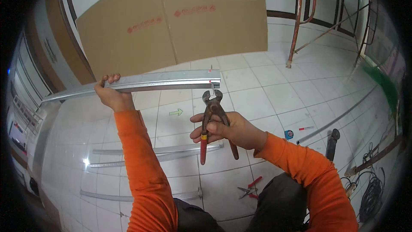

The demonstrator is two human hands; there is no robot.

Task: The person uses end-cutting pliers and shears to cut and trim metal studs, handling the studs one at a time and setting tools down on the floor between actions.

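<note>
With the left hand (pixel 113 96) grasping the long silver metal channel (pixel 167 80), square to its end the rusty red-handled pincers (pixel 214 108) the right hand (pixel 235 129) grasps.

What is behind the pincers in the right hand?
Visible: fingers of the right hand, white floor tiles and part of a metal profile. What the pincers themselves cover cannot be seen.
</note>
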